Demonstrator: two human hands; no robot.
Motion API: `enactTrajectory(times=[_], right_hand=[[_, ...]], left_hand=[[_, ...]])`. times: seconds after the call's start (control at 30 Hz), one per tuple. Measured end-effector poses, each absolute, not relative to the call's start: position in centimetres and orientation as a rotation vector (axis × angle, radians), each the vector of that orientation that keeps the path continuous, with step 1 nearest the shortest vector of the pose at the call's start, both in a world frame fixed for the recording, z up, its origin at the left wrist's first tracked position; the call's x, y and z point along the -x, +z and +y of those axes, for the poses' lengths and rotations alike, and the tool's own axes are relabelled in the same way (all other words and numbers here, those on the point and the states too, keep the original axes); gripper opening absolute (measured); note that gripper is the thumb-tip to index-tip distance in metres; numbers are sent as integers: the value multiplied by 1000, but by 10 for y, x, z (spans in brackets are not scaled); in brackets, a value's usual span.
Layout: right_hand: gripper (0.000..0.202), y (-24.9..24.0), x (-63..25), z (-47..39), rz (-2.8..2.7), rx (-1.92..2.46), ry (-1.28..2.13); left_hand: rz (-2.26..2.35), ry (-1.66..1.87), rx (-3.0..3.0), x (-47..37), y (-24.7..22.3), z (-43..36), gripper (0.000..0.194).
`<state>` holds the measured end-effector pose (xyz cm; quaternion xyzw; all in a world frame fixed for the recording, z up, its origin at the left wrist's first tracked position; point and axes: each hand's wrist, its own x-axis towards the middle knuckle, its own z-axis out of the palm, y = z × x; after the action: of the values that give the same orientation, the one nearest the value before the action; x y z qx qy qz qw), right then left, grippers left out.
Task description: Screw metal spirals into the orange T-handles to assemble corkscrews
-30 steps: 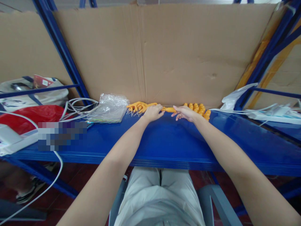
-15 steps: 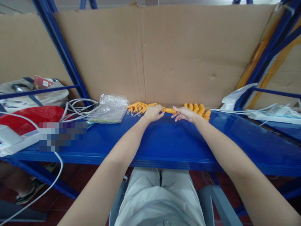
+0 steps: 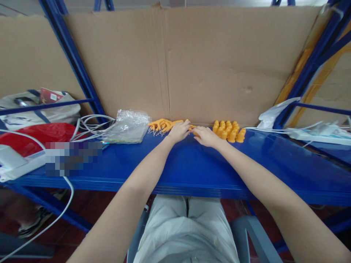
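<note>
A tall brown cardboard sheet (image 3: 208, 65) stands along the far edge of the blue table (image 3: 192, 168), between the left blue post (image 3: 72, 62) and the right blue post (image 3: 305, 75). At the far left, a pale canvas bag (image 3: 60, 113) sits behind a blue crossbar (image 3: 49, 105), with red plastic (image 3: 41, 133) nearer. White cables (image 3: 93, 116) loop beside it toward a clear plastic packet (image 3: 130, 128). A white power strip (image 3: 24, 166) lies near left. Crumpled white plastic (image 3: 274, 115) leans by the right post. Below, a grey chair (image 3: 255, 226) stands over dark red floor tiles (image 3: 79, 208).
</note>
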<state>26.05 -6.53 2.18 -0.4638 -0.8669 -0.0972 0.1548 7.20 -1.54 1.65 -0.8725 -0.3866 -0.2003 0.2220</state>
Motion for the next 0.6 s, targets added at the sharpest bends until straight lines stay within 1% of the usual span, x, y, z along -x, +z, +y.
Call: enactTrajectory(times=[0.1, 0.3, 0.43, 0.6], right_hand=[[37, 27, -256, -73, -2551, 1416, -397], [37, 30, -257, -79, -2525, 1617, -508], [39, 28, -262, -73, -2492, 1711, -431], [42, 26, -276, -51, -2325, 1663, -274]], left_hand=[[-981, -577, 2421, -72, 15, -12, 31], [-798, -640, 2484, -80, 13, -10, 38], [-793, -687, 2494, -85, 16, -17, 43], [-942, -722, 2474, -82, 17, -20, 48]])
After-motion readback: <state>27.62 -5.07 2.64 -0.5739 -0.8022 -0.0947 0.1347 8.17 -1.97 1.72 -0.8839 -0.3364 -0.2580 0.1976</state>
